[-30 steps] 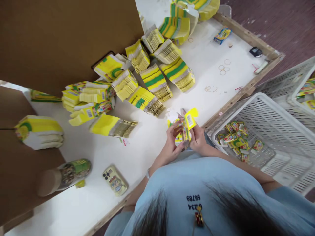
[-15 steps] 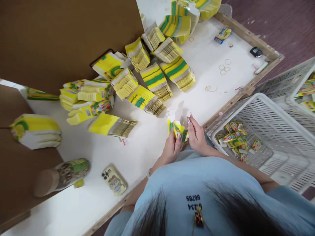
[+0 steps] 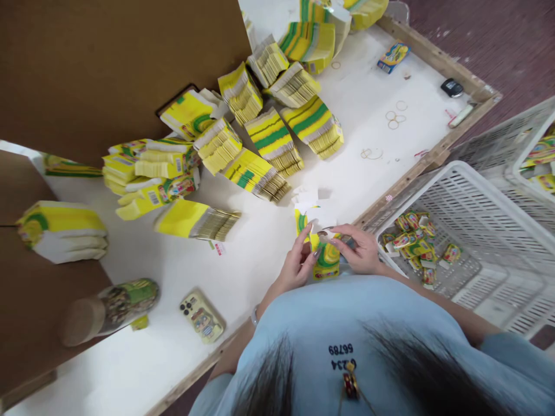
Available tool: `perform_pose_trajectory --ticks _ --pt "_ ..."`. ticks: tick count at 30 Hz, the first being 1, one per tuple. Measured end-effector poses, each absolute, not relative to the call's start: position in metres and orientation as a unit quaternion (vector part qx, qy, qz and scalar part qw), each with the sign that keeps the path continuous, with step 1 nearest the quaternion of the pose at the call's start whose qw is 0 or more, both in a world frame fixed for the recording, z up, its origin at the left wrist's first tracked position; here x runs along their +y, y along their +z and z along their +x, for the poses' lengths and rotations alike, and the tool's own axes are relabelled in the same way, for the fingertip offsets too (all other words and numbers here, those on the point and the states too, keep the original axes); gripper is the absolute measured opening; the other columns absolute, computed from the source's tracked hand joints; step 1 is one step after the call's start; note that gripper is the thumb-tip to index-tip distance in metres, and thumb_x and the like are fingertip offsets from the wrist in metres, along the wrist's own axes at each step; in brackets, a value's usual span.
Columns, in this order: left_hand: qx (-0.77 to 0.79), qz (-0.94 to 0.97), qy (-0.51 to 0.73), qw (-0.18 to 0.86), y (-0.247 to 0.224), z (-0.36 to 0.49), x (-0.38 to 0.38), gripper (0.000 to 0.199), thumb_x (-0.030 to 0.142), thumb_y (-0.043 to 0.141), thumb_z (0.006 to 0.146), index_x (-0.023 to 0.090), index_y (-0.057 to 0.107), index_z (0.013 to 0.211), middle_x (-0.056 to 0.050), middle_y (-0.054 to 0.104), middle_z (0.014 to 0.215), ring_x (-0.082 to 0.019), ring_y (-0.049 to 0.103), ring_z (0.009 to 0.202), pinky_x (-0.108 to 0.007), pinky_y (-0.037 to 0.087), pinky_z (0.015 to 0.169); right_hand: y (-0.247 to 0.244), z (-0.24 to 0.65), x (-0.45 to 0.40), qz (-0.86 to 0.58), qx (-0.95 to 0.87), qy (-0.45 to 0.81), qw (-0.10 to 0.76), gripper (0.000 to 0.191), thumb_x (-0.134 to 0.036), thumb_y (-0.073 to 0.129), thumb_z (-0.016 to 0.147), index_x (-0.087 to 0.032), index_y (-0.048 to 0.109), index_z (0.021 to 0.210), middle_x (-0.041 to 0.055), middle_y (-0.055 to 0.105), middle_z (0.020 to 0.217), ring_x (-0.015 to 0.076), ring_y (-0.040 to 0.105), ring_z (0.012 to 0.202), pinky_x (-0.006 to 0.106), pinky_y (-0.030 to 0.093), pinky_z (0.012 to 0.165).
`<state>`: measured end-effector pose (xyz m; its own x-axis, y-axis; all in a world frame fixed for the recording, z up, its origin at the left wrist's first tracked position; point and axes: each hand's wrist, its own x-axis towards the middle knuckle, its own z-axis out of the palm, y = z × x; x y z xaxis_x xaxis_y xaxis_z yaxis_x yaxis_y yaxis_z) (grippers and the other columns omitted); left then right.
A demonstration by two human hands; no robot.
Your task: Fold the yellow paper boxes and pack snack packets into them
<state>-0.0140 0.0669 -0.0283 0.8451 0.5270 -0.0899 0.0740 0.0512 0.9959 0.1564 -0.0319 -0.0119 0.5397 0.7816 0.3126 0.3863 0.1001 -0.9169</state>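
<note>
Close to my body at the table's front edge, both hands are on a yellow-green carton (image 3: 327, 263), its printed lower panel hanging toward my shirt and its white flaps pointing away. My left hand (image 3: 297, 263) grips the carton's left side, thumb in front. From the right, my right hand (image 3: 359, 251) pinches the white upper part, near a small dark oval spot that I cannot make out. Just beyond lie pale paper flaps. The nearest stack of flat folded cartons (image 3: 255, 176) sits on the white table, up and left of my hands.
More carton stacks (image 3: 312, 124) spread across the table's back. A phone (image 3: 202, 315) and a lidded jar (image 3: 130, 300) lie at left. White basket (image 3: 463, 179) with small filled boxes stands at right, beyond the wooden rim (image 3: 403, 179). Rubber bands and a blue-yellow box (image 3: 393, 56) lie farther back.
The carton has turned, so its printed panel now hangs down toward me with white flaps above. My right hand has moved slightly lower and outward; my left fingers have opened out somewhat along the carton.
</note>
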Motion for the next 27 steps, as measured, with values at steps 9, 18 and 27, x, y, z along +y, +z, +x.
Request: perform_pose_trajectory --ticks 9,18,27 --pt "0.272 0.657 0.197 0.675 -0.016 0.0 0.07 0.058 0.062 0.045 0.101 0.025 0.049 0.146 -0.005 0.071 0.089 -0.015 0.062 0.068 -0.028 0.055 0.063 -0.011 0.171 -0.033 -0.645 -0.422 0.29 0.568 0.035 -0.051 0.058 0.099 -0.024 0.071 0.118 0.0086 0.08 0.099 0.0208 0.077 0.085 0.033 0.063 0.074" --pt "0.313 0.681 0.158 0.643 -0.006 -0.002 0.073 0.058 0.061 0.052 0.098 0.017 0.069 0.131 -0.006 0.073 0.084 -0.013 0.059 0.064 -0.025 0.054 0.062 -0.002 0.174 -0.038 -0.573 -0.388 0.505 0.515 0.042 -0.035 0.072 0.089 -0.022 0.066 0.129 0.0089 0.077 0.119 0.0196 0.078 0.095 0.034 0.066 0.08" --pt "0.312 0.7 0.154 0.623 -0.006 -0.003 0.071 0.056 0.059 0.042 0.102 0.019 0.068 0.132 -0.007 0.073 0.084 -0.018 0.063 0.069 -0.032 0.058 0.068 0.009 0.188 -0.029 -0.486 -0.339 0.625 0.509 0.046 -0.027 0.075 0.083 -0.021 0.067 0.129 0.0063 0.079 0.114 0.0165 0.077 0.092 0.035 0.064 0.083"
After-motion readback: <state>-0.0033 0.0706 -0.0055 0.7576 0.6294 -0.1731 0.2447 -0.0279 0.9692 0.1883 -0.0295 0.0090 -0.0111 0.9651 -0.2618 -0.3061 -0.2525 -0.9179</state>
